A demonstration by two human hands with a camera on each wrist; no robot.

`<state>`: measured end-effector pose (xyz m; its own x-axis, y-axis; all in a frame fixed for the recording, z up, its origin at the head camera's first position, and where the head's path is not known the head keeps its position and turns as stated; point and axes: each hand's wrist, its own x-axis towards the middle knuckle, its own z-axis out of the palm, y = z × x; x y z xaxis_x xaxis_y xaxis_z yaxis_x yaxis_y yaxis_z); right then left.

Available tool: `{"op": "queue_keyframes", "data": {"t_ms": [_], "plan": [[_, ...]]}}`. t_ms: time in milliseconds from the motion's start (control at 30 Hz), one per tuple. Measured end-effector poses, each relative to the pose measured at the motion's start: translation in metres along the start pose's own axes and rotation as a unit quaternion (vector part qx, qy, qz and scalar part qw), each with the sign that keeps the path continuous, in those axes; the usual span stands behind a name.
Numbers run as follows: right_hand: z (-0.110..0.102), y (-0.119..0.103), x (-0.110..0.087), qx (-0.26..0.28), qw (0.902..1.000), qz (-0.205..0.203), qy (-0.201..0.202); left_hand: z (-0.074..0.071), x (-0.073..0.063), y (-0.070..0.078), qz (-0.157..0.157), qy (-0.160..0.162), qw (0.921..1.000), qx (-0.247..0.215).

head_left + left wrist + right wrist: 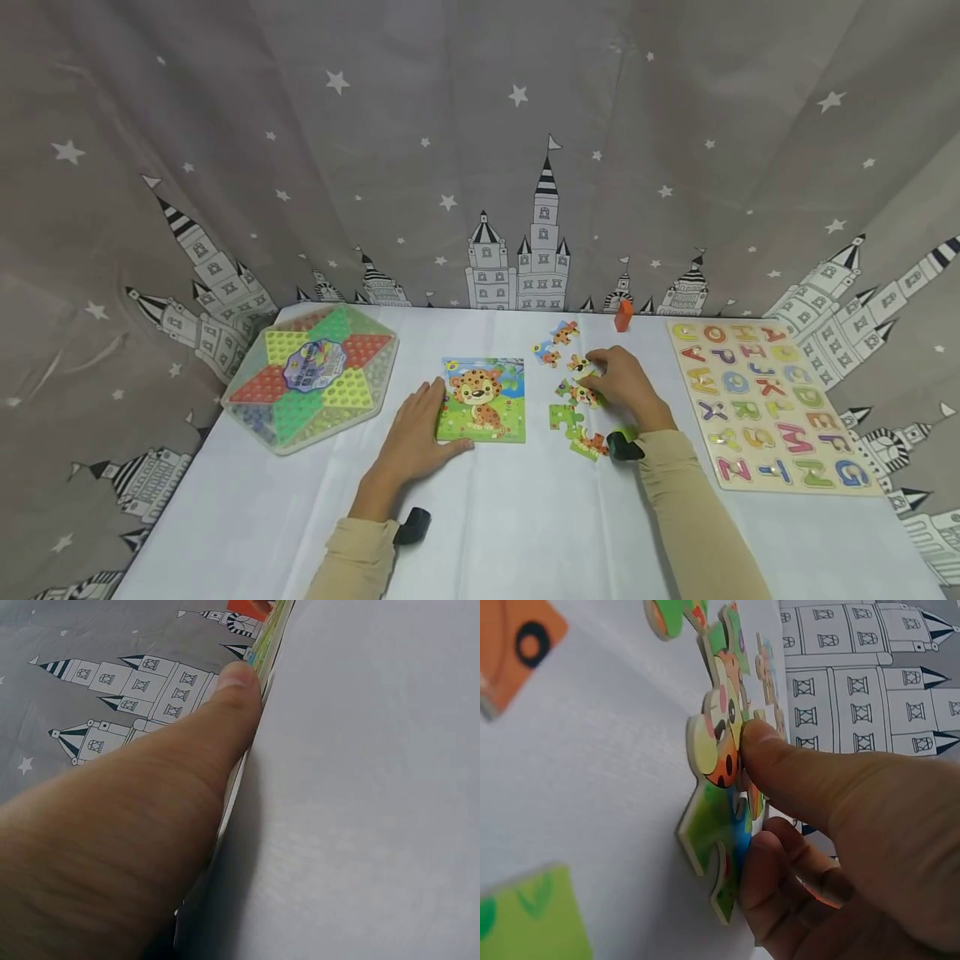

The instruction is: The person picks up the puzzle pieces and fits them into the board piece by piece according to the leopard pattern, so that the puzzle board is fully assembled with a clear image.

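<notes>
A square picture board (483,400) with a spotted leopard cub lies at the middle of the table. My left hand (416,429) rests at its left side, fingers along the edge and thumb by the lower edge. In the left wrist view the thumb (225,697) touches the board's edge. Right of the board are several loose jigsaw pieces, among them a green one (564,417) and a piece with orange paws (590,443). My right hand (622,382) pinches a jigsaw piece with part of the cub's face (721,742) between thumb and curled fingers.
A hexagonal board game (315,375) with coloured triangles lies to the left. On the right is a wooden alphabet puzzle (772,408). A small orange block (623,317) stands at the table's back edge, before a grey curtain (450,125) with castles and stars.
</notes>
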<state>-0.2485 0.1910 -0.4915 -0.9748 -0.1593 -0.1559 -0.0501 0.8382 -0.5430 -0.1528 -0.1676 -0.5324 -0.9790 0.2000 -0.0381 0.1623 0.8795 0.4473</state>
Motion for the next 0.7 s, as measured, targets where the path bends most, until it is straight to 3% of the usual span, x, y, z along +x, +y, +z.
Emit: {"op": "queue_keyframes", "data": {"t_ms": [233, 400, 533, 700], "plan": [[-0.001, 0.001, 0.001, 0.060, 0.9975, 0.034, 0.016, 0.000, -0.001, 0.002, 0.000, 0.005, 1.0000, -0.008], [-0.001, -0.004, -0.002, 0.136, 0.9871, 0.063, 0.056, -0.001, -0.001, 0.004, 0.001, -0.001, 1.0000, -0.009], [0.008, -0.032, -0.005, 0.180, 0.9811, 0.052, 0.050, 0.000, -0.001, 0.003, 0.001, -0.006, 0.9999, -0.012], [0.048, -0.081, -0.003, 0.173, 0.9848, -0.001, 0.005, 0.000, 0.001, 0.002, 0.013, 0.010, 0.9998, -0.009]]}}
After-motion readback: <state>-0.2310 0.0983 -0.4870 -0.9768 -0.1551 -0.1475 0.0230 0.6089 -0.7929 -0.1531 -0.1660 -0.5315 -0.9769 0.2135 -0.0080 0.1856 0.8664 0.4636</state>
